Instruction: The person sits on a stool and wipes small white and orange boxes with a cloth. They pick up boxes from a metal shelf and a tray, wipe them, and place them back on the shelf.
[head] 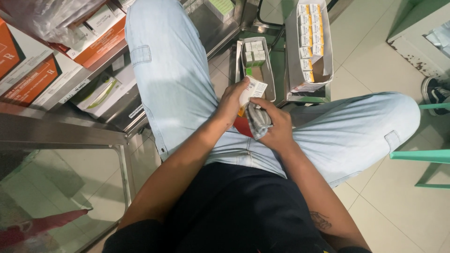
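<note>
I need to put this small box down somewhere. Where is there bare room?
The narrow tray is bare in its near half, behind the left hand. Bare floor tiles lie right of the wide tray, which is crowded with small boxes.

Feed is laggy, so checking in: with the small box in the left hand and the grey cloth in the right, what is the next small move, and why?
Probably draw the grey cloth across the small box. The left hand holds the box up, the right hand has the cloth bunched just below it, and the narrow tray ahead shows open space.
</note>
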